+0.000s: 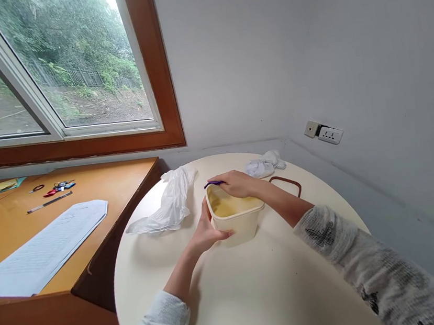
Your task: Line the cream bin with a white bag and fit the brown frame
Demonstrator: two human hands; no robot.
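A cream plastic container (237, 227) stands on the round table, tilted slightly, with its open top facing up and its yellowish inside showing. My left hand (205, 232) grips its left side, thumb along the front wall and fingers around the back. My right hand (239, 183) reaches across the opening to the far left rim. Its fingers are closed on a thin purple-blue piece (215, 183) at that rim; most of the piece is hidden, and I cannot make out its kind.
A crumpled clear plastic bag (172, 202) lies left on the round table (257, 294). Another bundled bag (265, 164) and a brown loop (288, 181) lie behind my right arm. The wooden desk (124, 176) holds papers (49, 246), a pen (50, 202) and keys (59, 187).
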